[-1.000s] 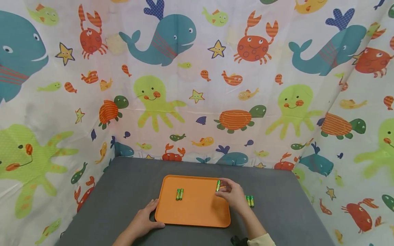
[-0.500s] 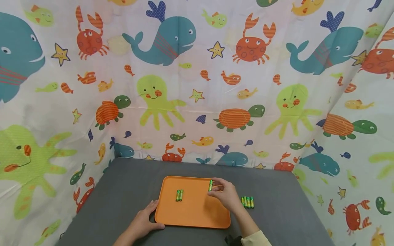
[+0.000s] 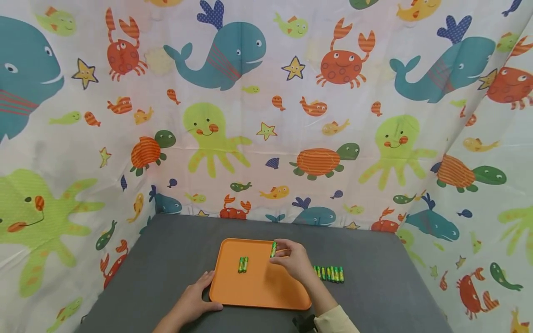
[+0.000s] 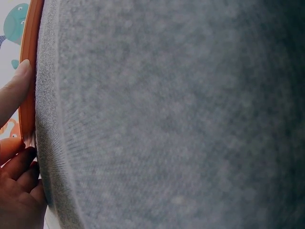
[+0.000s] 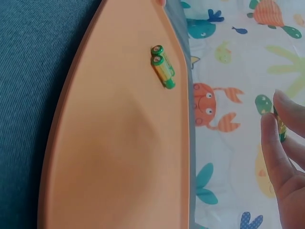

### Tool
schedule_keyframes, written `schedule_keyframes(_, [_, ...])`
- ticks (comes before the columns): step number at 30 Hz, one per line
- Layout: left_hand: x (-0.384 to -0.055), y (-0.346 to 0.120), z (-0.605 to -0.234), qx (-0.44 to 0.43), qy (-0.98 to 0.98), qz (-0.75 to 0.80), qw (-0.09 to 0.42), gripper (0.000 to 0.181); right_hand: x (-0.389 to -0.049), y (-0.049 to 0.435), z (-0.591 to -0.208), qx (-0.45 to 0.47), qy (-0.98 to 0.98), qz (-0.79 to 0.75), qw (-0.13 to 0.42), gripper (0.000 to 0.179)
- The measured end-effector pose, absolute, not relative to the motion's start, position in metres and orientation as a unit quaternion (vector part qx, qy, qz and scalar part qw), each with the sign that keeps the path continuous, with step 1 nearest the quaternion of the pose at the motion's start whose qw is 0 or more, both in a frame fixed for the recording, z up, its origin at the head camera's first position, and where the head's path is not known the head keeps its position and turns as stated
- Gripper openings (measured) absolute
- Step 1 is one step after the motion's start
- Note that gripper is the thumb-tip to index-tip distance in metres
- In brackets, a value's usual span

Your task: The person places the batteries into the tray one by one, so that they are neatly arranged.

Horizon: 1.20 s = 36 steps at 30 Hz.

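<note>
Green battery (image 3: 273, 249) inside right grip (image 3: 293, 261)

The left hand (image 3: 194, 296) holds with thumb and fingers wide apart; the raised right hand (image 3: 294, 261) pinches with its fingertips.

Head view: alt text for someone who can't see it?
The right hand pinches a green battery above an orange tray bearing two batteries; the left hand holds its near left corner. A battery row lies on the gray table at right.
</note>
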State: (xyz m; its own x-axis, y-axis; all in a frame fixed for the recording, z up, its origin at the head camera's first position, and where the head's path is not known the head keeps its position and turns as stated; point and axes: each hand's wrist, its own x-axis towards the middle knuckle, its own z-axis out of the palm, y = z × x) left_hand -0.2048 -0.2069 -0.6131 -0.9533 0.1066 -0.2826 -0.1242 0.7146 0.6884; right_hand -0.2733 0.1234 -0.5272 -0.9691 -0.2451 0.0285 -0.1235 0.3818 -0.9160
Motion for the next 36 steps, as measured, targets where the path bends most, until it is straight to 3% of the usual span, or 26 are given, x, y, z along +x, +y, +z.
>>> schedule_keyframes(36, [-0.209, -0.209, -0.614, 0.002, 0.912, 0.382, 0.151, 0.118, -0.300, 0.063, -0.585, -0.113, 0.846, -0.508, 0.113, 0.052])
